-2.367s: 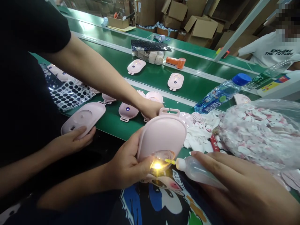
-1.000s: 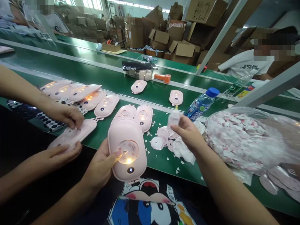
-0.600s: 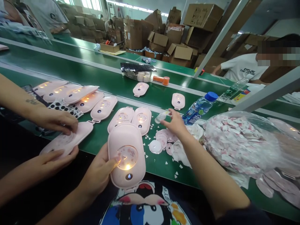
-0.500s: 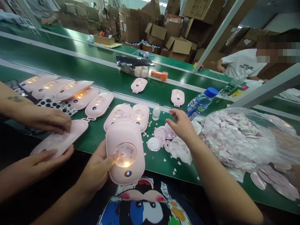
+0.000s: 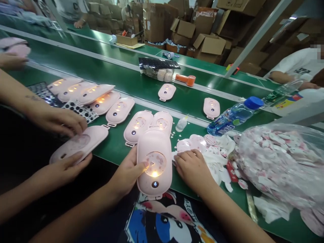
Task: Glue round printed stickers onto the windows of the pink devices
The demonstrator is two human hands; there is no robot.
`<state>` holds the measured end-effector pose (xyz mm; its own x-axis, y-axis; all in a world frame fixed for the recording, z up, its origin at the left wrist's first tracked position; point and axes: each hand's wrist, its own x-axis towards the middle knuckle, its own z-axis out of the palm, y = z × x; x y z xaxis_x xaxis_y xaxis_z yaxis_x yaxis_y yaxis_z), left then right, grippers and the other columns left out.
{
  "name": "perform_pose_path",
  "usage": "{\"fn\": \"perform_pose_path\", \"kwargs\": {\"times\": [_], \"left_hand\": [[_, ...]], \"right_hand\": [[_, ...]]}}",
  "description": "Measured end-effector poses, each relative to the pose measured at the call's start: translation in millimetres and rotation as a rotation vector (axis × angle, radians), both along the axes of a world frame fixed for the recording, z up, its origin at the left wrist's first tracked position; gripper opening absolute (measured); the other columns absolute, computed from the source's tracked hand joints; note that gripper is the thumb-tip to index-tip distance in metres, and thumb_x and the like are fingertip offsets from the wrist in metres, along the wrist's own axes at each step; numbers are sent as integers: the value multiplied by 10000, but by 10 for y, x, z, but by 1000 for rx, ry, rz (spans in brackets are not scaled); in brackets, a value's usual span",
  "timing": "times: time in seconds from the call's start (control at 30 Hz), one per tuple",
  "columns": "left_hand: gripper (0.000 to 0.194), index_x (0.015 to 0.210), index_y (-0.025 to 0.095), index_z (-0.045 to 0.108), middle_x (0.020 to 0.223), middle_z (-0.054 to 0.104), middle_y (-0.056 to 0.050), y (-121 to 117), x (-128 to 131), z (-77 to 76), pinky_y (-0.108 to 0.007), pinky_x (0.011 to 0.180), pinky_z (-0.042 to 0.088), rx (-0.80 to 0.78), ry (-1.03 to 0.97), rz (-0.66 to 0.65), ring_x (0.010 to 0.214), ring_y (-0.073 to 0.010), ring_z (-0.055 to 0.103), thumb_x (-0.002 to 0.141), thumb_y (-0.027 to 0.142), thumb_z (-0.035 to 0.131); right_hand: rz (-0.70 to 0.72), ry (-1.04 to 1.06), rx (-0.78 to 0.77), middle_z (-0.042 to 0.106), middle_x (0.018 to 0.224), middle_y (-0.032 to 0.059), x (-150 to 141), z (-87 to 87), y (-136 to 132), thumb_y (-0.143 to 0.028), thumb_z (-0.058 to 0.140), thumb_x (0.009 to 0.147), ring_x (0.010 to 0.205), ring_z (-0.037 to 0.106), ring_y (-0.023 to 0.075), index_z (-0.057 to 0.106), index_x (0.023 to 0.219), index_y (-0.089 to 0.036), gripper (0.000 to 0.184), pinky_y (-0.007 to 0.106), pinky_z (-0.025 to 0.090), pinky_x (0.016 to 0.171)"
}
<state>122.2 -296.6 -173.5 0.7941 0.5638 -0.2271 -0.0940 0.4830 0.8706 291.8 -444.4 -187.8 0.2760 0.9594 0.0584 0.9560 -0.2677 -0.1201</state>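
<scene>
My left hand grips a pale pink oval plastic device, thumb on its round window. A yellow light glows in the window, and a small dark round display below it shows a digit. My right hand rests low over the green table, fingers curled down and closed. Its fingertips are partly hidden, so what they hold cannot be made out. Just beyond it lie round clear and pinkish discs and small white triangles. Two more lit pink devices lie behind the one I hold.
To my left, a co-worker's hands work on another pink device. A row of lit devices lies beyond. A small dropper bottle, a blue-capped bottle and a plastic bag of printed pieces stand on the right.
My right hand has come down from above the table to beside the discs, its spread fingers now curled. My left hand still holds the lit device. The view has shifted left.
</scene>
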Motion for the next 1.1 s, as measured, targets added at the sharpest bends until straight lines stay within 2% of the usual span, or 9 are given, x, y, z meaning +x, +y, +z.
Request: {"fn": "perform_pose_path", "kwargs": {"times": [0.17, 0.3, 0.47, 0.53, 0.6, 0.7, 0.83, 0.97, 1.1], "left_hand": [[447, 1219, 255, 619, 1128, 713, -36, -45, 1, 23, -328, 877, 531, 27, -27, 6, 1040, -251, 650, 788, 211, 729], [544, 1279, 234, 584, 1096, 725, -66, -90, 6, 55, -378, 896, 540, -2, -44, 0, 1026, -280, 667, 761, 240, 752], [536, 1245, 254, 616, 1148, 722, -46, -106, -30, 78, -332, 857, 568, 34, 106, 55, 1086, -296, 659, 732, 246, 773], [558, 1228, 259, 625, 1109, 736, -36, -86, -29, 54, -325, 813, 590, 40, 167, 62, 1068, -309, 670, 699, 268, 801], [582, 1206, 264, 627, 1050, 752, -22, -64, -13, 34, -326, 753, 613, 20, 224, 50, 1004, -307, 695, 660, 288, 828], [566, 1149, 264, 626, 1008, 760, 7, -72, 10, 82, -304, 695, 624, -3, 291, 42, 958, -289, 709, 629, 311, 845], [602, 1197, 252, 596, 977, 763, -18, -154, 30, 293, -345, 623, 634, 0, 347, 26, 895, -316, 721, 643, 311, 823], [690, 1290, 269, 558, 1056, 752, -42, -216, 100, 393, -406, 632, 646, 10, 318, -36, 916, -337, 716, 647, 299, 804], [546, 1247, 267, 594, 1093, 744, -20, -242, 170, 242, -329, 742, 616, 4, 256, -72, 1001, -281, 693, 729, 285, 766]], "right_hand": [[39, 11, 46, 681, 816, 31, -5, -79, -44, -136, 562, 903, 821, 591, 201, 684, 801, -178, 164, 386, 333, 878], [18, 74, 58, 710, 974, 0, 49, -32, -91, -160, 592, 902, 927, 612, 200, 698, 879, -235, 131, 401, 333, 933], [-72, 88, 46, 711, 1057, 45, 5, 49, -114, -169, 559, 906, 1041, 598, 251, 701, 956, -225, 161, 499, 313, 1019], [-77, 103, 30, 699, 1108, 50, -45, 67, -119, -266, 624, 873, 1093, 581, 270, 695, 1016, -237, 162, 530, 306, 1051], [-81, 133, 25, 658, 1230, 28, -54, 110, -168, -419, 705, 802, 1166, 553, 269, 665, 1128, -289, 353, 534, 288, 1098], [-220, 157, 67, 606, 1318, 1, 57, 242, -433, -475, 645, 846, 1216, 533, 222, 610, 1233, -339, 411, 459, 323, 1114], [-601, 128, 65, 680, 1106, 115, 328, 339, -1052, -259, 443, 950, 1018, 636, 237, 680, 1103, -188, 290, 411, 487, 902], [-711, 170, -63, 710, 1016, 92, 403, 155, -1457, -204, 613, 828, 889, 681, 229, 718, 1017, -192, 216, 352, 531, 792], [-713, 150, -42, 694, 1058, 122, 338, -50, -1539, -198, 554, 872, 975, 676, 240, 701, 1058, -156, 241, 363, 530, 858]]}}
